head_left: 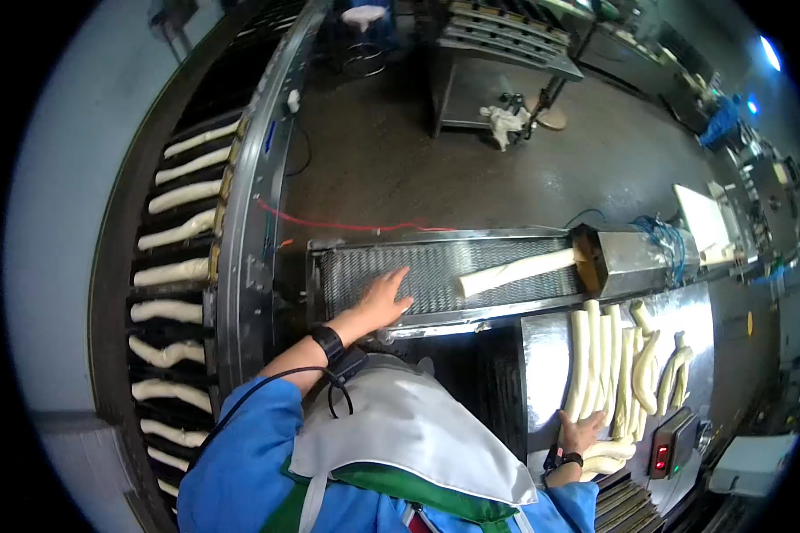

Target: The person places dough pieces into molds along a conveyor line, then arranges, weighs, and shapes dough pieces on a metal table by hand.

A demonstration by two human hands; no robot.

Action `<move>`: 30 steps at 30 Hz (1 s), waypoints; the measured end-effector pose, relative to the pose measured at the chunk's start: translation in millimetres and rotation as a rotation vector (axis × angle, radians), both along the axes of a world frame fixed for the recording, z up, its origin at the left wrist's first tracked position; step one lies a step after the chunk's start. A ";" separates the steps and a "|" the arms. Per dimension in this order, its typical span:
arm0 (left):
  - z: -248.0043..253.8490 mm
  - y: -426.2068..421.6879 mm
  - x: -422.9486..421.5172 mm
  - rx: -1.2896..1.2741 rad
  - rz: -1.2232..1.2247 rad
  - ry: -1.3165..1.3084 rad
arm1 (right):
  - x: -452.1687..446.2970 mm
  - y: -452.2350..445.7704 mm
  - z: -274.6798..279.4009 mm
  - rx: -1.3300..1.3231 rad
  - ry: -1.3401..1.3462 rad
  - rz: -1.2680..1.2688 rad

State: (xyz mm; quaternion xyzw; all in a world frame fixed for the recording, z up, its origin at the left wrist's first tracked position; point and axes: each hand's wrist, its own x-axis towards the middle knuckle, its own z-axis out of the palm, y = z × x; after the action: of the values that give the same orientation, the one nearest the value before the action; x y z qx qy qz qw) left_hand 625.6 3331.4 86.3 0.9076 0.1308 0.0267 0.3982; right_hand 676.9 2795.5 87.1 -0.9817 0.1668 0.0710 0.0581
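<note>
My left hand (384, 300) reaches over the near end of a metal mesh conveyor (369, 266), fingers spread and holding nothing. To its right, a long pale dough roll (517, 270) lies on the mesh, its far end at the mouth of a steel housing (631, 262). My right hand (581, 432) is at the steel table (547, 355), fingers apart, at the near ends of several dough strips (596, 360) laid side by side. Whether its fingertips touch the dough is hard to make out. More dough pieces (609, 455) lie just beside that hand.
On the left, a long line of dark trays (173, 311) carries one dough strip each, behind a metal rail (244, 266). A scale with a red display (672, 449) sits by the table's near right corner. Grooved trays (627, 506) are at the bottom right. Beyond stands a steel cart (471, 84).
</note>
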 end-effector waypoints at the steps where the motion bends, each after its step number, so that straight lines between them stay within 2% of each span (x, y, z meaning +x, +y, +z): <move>1: -1.6 -7.3 6.2 -0.003 0.002 0.024 | -5.0 11.6 2.7 0.009 0.010 -0.054; 2: -1.3 -14.8 11.6 -0.058 0.027 0.090 | -9.2 23.0 4.3 0.020 0.009 -0.113; 4: -21.7 -24.4 17.6 -0.110 0.030 0.014 | -21.5 36.9 -3.3 -0.099 -0.039 -0.078; 6: -41.9 -30.9 20.9 -0.123 0.053 -0.032 | -30.2 31.6 -32.4 -0.074 -0.188 -0.040; 7: -41.2 -32.6 21.1 -0.097 0.047 0.010 | -29.3 40.5 -27.1 -0.068 -0.208 -0.055; 10: -31.6 -26.0 19.0 0.015 0.028 0.101 | -31.9 54.6 -10.3 -0.132 -0.162 -0.043; 12: -32.6 -12.6 14.3 -0.081 0.020 0.110 | -26.7 49.7 -8.3 -0.219 -0.045 0.135; 13: -30.8 -6.0 12.7 -0.115 0.018 0.110 | -22.4 44.8 -14.3 -0.229 -0.074 0.210; 16: -22.2 7.7 8.6 -0.153 0.031 0.196 | -5.0 35.5 -12.7 -0.147 -0.025 0.256; 21: -9.4 11.8 8.0 -0.049 -0.005 0.160 | 16.0 34.7 -5.9 -0.064 0.042 0.185; 23: -19.8 12.5 10.8 0.084 -0.188 0.174 | 18.0 37.3 -3.7 -0.060 0.021 0.163; 26: -27.0 3.6 2.7 0.165 -0.144 0.109 | 18.0 43.2 -0.4 -0.074 -0.008 0.151; 30: -27.2 12.3 -2.6 0.200 -0.129 0.191 | 15.0 45.2 -11.7 -0.127 -0.036 0.145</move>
State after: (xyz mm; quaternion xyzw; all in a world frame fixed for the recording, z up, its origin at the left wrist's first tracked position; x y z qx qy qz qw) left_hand 623.0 3343.7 59.1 0.9476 0.1062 -0.0723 0.2924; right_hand 691.9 2840.7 75.4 -0.9940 0.0983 0.0467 -0.0067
